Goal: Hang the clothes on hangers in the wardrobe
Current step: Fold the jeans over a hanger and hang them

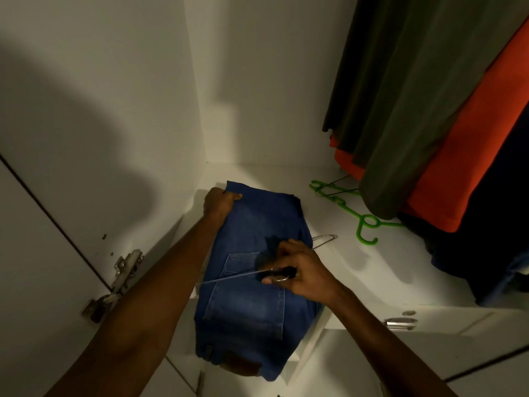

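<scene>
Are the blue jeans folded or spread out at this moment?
Folded. The blue jeans lie doubled on the wardrobe shelf, back pocket up, the left hand gripping the far edge and the right hand holding a wire hanger.

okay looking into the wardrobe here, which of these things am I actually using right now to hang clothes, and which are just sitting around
In use:
- folded blue jeans on the wardrobe shelf
- metal wire hanger, lying across the jeans
- left hand, gripping the jeans' far edge
- right hand, holding the hanger

Lying about:
- green plastic hangers on the shelf
- olive garment, orange garment, dark garment, already hanging
</scene>
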The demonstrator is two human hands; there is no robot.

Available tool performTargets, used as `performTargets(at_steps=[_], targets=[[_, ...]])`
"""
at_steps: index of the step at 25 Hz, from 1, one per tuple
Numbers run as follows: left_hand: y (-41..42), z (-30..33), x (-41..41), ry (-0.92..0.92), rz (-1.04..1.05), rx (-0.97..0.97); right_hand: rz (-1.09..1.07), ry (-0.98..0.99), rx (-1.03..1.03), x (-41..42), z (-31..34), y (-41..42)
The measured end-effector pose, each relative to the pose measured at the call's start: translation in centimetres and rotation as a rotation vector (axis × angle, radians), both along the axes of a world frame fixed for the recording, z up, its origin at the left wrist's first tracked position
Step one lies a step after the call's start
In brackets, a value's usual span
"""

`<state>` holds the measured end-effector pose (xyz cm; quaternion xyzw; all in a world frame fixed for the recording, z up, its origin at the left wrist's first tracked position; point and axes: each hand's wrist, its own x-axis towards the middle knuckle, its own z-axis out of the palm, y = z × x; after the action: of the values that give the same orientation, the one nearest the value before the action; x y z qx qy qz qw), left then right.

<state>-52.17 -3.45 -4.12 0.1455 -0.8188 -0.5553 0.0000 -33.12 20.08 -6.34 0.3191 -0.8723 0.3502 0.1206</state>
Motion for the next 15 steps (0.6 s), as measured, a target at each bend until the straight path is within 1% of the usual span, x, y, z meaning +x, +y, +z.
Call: performTargets(at_steps=[3,5,8,9,12,14,15], targets=[[0.1,-0.4,0.0,0.016,0.052,-0.036,-0.041,0.053,-0.115,2.1,-0.2,-0.4],[-0.3,-0.9,0.2,0.022,0.072,-0.066,-0.018,0.058,-0.135,3.5,0.2,-0.5],[-1.2,-0.5,0.6,-0.005,-0.009,-0.059,-0.038,0.035,-0.168,3.2,1.3,-0.3],[-1.6,-0.2,0.8,-0.024,-0.045,-0.086,-0.063,-0.002,-0.190,2.6,1.8,-0.3],[-2.9,0.1,1.6,-0.040,-0.116,-0.297,-0.074,-0.195,-0.281,0.9,4.0,-0.4],[-3.6,-0.2,2.5,-0.016,-0.105,-0.425,-0.039,-0.239,-0.298,0.6,4.8,-1.1],[-3.7,-0.3,2.9,-0.010,-0.093,-0.449,-0.030,-0.247,-0.283,0.7,4.9,-1.6]])
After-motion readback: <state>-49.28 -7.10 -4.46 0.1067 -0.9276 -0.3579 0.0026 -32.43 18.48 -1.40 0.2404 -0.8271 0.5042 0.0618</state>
